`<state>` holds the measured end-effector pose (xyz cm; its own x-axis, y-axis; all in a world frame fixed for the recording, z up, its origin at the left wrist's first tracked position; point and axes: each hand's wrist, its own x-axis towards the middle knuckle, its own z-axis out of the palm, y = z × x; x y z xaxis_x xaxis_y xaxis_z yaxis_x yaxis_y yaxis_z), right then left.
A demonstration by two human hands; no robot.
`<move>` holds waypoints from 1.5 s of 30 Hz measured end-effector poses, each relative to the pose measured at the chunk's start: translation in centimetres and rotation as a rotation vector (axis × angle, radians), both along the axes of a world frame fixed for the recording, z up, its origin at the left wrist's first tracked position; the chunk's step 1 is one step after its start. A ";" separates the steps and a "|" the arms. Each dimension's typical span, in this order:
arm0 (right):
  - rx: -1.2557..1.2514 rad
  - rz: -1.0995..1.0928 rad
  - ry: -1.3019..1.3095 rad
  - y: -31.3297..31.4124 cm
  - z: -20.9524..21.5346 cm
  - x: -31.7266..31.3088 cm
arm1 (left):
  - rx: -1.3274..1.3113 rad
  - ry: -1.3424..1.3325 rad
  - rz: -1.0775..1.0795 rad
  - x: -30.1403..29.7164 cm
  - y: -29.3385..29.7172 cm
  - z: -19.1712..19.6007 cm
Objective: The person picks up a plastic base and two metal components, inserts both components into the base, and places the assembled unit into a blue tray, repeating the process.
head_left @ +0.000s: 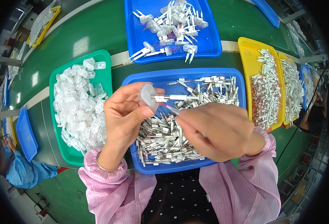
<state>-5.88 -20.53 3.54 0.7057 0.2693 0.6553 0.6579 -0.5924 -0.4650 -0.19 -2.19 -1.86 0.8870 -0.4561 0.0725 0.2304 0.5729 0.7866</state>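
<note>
Between the thumb and fingers of my left hand [125, 108] is a translucent plastic cap [147, 98], held on edge. A white pin-like rod [177, 97] sticks out of the cap toward the right. My right hand [217, 128], a little blurred, pinches a second thin rod [171, 109] just below the first, its tip close to the cap; whether it touches the cap I cannot tell. Both hands are above a blue tray [127, 80] heaped with loose white-and-metal rods [164, 143].
A green tray [106, 61] of clear caps stands at left. Beyond, a blue tray [132, 41] holds cap-and-rod pieces with red wires. Yellow trays [245, 56] of rods stand at right. Another person in a blue sleeve [30, 171] works at far left.
</note>
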 end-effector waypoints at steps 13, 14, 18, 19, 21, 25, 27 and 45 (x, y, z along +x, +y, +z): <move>0.453 0.021 0.336 0.2 -2.5 1.5 | -0.068 0.082 -0.082 -0.7 -0.5 -0.2; 0.452 0.023 0.338 0.5 -2.6 1.5 | -0.096 0.101 -0.079 -0.7 -0.6 -0.3; 0.609 -0.008 0.468 1.5 -3.3 1.1 | -0.129 0.138 -0.119 -0.7 -0.4 -0.9; 0.652 -0.025 0.496 1.8 -3.6 0.9 | -0.141 0.120 -0.104 -0.7 -0.5 -1.2; 0.656 -0.050 0.467 2.2 -3.7 0.9 | -0.154 0.103 -0.085 -0.7 -0.5 -1.3; 0.600 -0.140 0.266 2.9 -4.3 0.9 | -0.074 -0.058 -0.001 -0.9 -0.8 -0.8; 0.574 -0.138 0.263 3.0 -4.4 0.9 | -0.012 -0.124 0.071 -1.0 -0.7 -0.9; 0.105 -0.516 0.497 -6.1 1.7 18.7 | 1.877 -1.375 0.510 10.9 5.5 -2.6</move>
<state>12.84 -26.67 5.21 0.9472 -0.2254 0.2280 0.0024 -0.7061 -0.7081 10.72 3.32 -4.43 0.7247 -0.5514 0.4134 -0.5380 -0.8275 -0.1606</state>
